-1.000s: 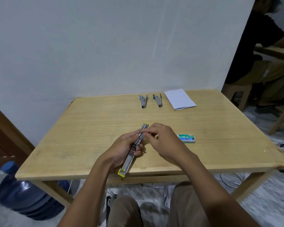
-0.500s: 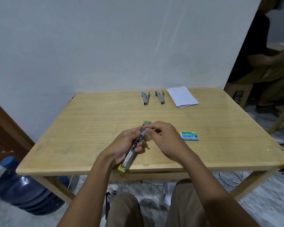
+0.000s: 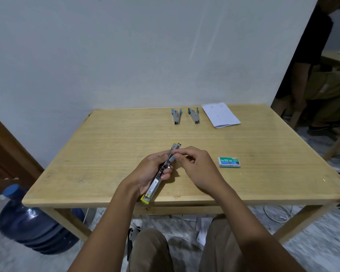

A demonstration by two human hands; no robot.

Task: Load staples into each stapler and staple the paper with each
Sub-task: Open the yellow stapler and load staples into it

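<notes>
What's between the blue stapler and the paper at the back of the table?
A green-tipped stapler, lying apart from both, in the head view.

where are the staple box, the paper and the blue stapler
staple box (image 3: 229, 162), head view, middle of its green top
paper (image 3: 220, 115), head view, middle of the sheet
blue stapler (image 3: 176, 117), head view, its metal body

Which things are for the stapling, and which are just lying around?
For the job: yellow stapler, staples, blue stapler, green stapler, paper, staple box.
Lying about: water jug, floor papers, cable.
</notes>
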